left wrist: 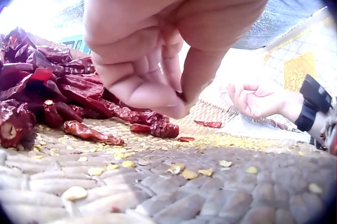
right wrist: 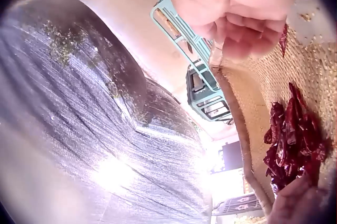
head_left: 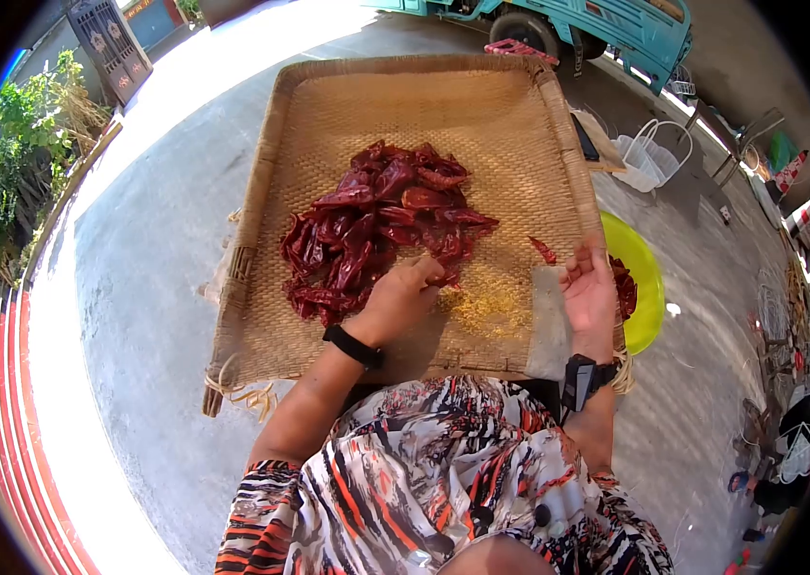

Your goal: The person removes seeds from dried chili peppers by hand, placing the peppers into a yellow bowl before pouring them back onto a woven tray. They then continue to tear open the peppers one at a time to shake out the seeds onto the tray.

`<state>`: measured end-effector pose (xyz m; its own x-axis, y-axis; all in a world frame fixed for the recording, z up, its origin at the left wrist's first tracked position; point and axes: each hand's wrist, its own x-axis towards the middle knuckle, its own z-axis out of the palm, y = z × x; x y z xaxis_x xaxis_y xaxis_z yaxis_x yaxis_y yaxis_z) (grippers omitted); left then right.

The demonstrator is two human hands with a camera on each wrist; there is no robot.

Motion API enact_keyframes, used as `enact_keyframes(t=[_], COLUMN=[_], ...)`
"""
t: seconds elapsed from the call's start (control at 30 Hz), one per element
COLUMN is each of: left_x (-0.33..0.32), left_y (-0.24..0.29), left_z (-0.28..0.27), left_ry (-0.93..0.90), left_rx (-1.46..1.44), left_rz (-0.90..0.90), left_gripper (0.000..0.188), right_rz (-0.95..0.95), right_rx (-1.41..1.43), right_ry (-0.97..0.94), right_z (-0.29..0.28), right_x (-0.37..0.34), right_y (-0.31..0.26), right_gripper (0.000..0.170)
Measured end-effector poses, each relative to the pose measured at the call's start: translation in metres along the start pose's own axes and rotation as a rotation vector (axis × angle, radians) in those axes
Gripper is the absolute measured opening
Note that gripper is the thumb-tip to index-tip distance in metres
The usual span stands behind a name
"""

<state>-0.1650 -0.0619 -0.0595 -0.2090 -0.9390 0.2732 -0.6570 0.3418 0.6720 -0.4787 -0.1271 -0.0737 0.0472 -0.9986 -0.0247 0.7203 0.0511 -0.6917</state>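
A heap of dried red chili peppers lies on a shallow woven tray. My left hand is low at the heap's near right edge. In the left wrist view its thumb and finger meet in a pinch, a tiny dark red bit of chili showing at the tips. Loose yellow seeds are scattered on the weave beside this hand. Over the tray's right edge, my right hand is turned palm up, its fingers loosely bent and holding nothing visible. One stray chili lies near it.
A yellow-green basin holding more chilies stands right of the tray, partly hidden. A greyish flat patch lies at the tray's near right corner. Beyond are a white basket and a turquoise cart. Red-edged steps are at left.
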Motion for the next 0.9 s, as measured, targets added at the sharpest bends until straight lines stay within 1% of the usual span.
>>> enact_keyframes(t=[0.07,0.1,0.17,0.27,0.37,0.4,0.47,0.5,0.57,0.6,0.67,0.7,0.77,0.87,0.9], left_x=[0.004,0.005,0.004,0.002,0.002,0.002,0.002,0.001,-0.002,-0.005,-0.008,-0.009,-0.014,-0.026,-0.029], left_y=[-0.001,-0.001,0.008,0.017,0.017,0.017,0.02,0.021,0.012,0.008,0.016,0.02,0.019,0.01,0.001], left_z=[0.003,0.004,0.001,-0.005,-0.005,-0.005,-0.01,-0.011,-0.011,-0.012,-0.032,-0.045,-0.069,-0.097,-0.103], left_ry=[0.007,0.007,0.001,-0.022,-0.024,-0.02,-0.044,-0.055,0.031,0.074,0.084,0.088,0.064,0.026,-0.043], left_rx=[-0.136,-0.203,-0.231,-0.327,-0.404,-0.422,-0.278,-0.207,0.045,0.171,0.198,0.212,0.362,0.518,0.556], left_rz=[0.086,0.129,0.107,0.021,-0.054,-0.074,-0.093,-0.103,-0.025,0.013,-0.014,-0.027,-0.111,-0.184,-0.218], left_gripper=[0.021,0.021,0.019,0.017,0.014,0.014,0.017,0.019,0.021,0.022,0.027,0.029,0.029,0.033,0.035], right_rz=[0.086,0.106,0.142,-0.133,-0.035,-0.012,0.032,0.055,0.101,0.084,0.051,0.003,-0.086,-0.076,-0.041], right_rx=[-0.213,-0.396,-0.759,-1.084,-1.15,-1.131,-1.092,-1.045,-0.951,-0.879,-0.73,-0.601,-0.345,0.208,0.261], right_ry=[-0.086,-0.166,-0.325,-0.683,-0.61,-0.594,-0.563,-0.497,-0.366,-0.268,-0.073,-0.028,0.061,0.162,0.171], right_z=[0.023,0.039,0.07,0.076,0.094,0.092,0.084,0.079,0.069,0.066,0.059,0.05,0.03,0.021,0.02], right_x=[-0.014,-0.02,-0.032,-0.034,-0.042,-0.042,-0.04,-0.038,-0.033,-0.03,-0.022,-0.017,-0.009,-0.001,-0.002], right_y=[0.017,0.024,0.037,0.068,0.061,0.061,0.06,0.06,0.054,0.047,0.029,0.022,0.008,-0.014,-0.017], right_gripper=[0.033,0.032,0.029,0.027,0.025,0.025,0.025,0.025,0.024,0.024,0.024,0.025,0.027,0.029,0.029])
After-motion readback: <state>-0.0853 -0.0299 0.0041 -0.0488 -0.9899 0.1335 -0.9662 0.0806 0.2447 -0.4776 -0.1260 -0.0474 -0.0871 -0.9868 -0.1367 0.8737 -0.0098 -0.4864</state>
